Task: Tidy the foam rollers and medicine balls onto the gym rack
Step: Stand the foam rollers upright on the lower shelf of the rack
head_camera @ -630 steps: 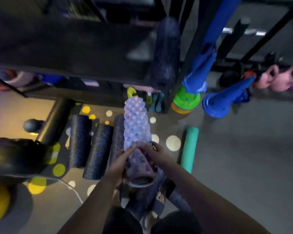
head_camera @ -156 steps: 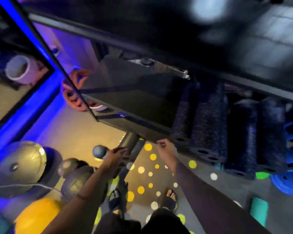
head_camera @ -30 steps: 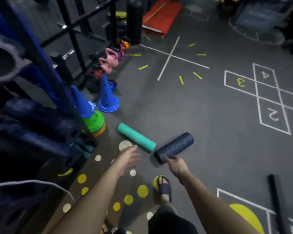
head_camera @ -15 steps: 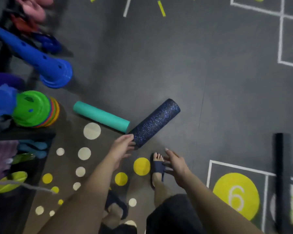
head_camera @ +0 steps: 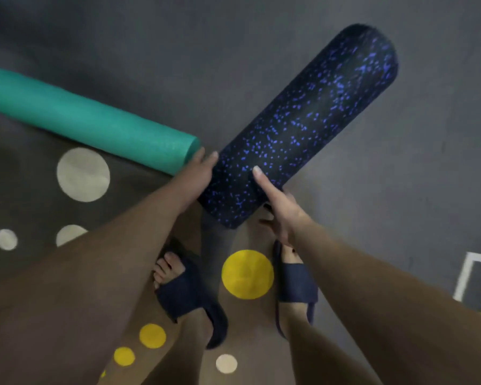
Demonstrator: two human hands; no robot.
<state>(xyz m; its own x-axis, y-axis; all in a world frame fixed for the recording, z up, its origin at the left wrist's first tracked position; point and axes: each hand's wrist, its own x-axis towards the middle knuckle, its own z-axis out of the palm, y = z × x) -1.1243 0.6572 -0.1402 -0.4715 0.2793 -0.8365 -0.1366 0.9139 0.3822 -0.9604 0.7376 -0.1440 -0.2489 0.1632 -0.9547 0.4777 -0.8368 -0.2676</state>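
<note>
Speckled roller (head_camera: 297, 126), dark with blue flecks, lies at a slant over the grey floor (head_camera: 261, 37), its far end pointing up and to the right and its near end just in front of the person's feet. Both hands are on that near end. The left hand (head_camera: 197, 176) is cupped against the roller's left flank, and its fingers seem to tuck around and under, though most of them are hidden. The right hand (head_camera: 278, 209) clasps the opposite side, thumb laid along the top and fingers curled beneath. Holding it from both sides at one end looks meant to tip the long cylinder up and control its swing, since foam this bulky is light but awkward for one hand. Whether the near end has left the floor cannot be told.

A teal roller (head_camera: 86, 120) lies on the floor just to the left, its cut end close beside the left hand, apparently waiting its turn. The feet, in dark sandals (head_camera: 186, 295), stand astride a yellow dot (head_camera: 247, 274) painted on the floor, a braced stance suited to bending and lifting. The rack is out of view, so the carry to it is yet to come.
</note>
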